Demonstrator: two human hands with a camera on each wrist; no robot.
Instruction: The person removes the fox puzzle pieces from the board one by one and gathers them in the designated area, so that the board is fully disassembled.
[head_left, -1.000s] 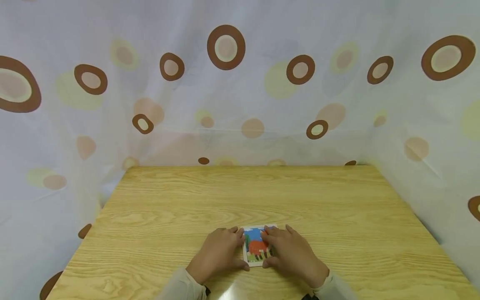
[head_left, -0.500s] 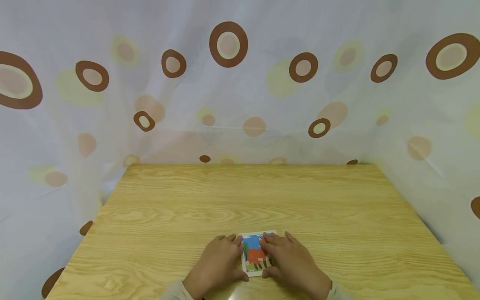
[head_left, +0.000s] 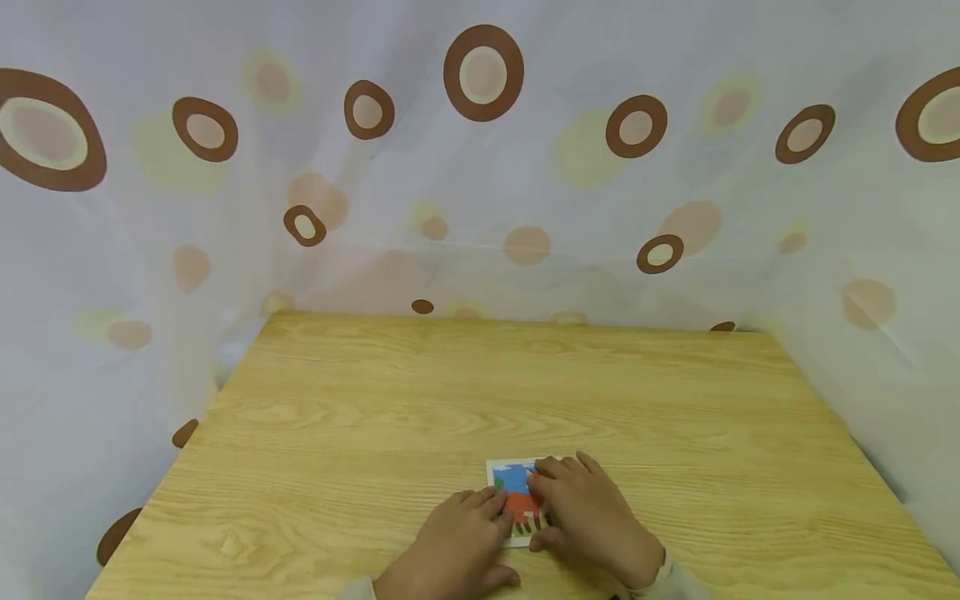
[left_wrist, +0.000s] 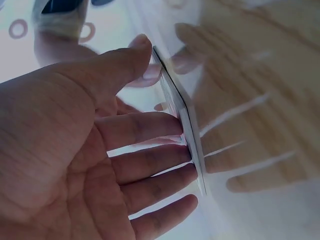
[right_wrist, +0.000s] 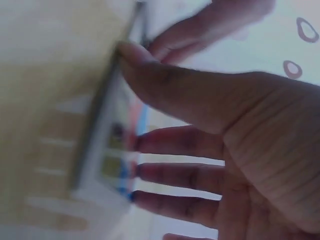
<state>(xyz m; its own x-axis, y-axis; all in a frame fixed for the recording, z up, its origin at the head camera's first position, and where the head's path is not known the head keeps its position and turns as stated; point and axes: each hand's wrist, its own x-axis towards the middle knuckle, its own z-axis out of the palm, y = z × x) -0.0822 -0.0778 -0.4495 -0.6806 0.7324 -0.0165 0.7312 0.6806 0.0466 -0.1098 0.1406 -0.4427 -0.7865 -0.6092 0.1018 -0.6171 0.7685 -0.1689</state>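
A flat square picture board (head_left: 513, 479) with a white border lies on the wooden table, printed with blue sky, green and a red animal-like shape. My left hand (head_left: 459, 546) is at its lower left in the head view, fingers extended and fingertips on the picture. In the left wrist view the left fingers (left_wrist: 150, 155) reach straight to the board's edge (left_wrist: 187, 122). My right hand (head_left: 588, 512) covers the board's right side. The right wrist view, blurred, shows its fingertips against the printed face and its thumb (right_wrist: 165, 82) at the board's near edge.
The light wooden table (head_left: 360, 383) extends behind and to both sides of the hands. A pale curtain (head_left: 420, 183) with brown and yellow rings stands along the table's back and sides.
My left hand has slid from the board's left edge onto its lower left part, thumb drawn nearer to me. The right hand stays on the right side. The head view has tilted slightly.
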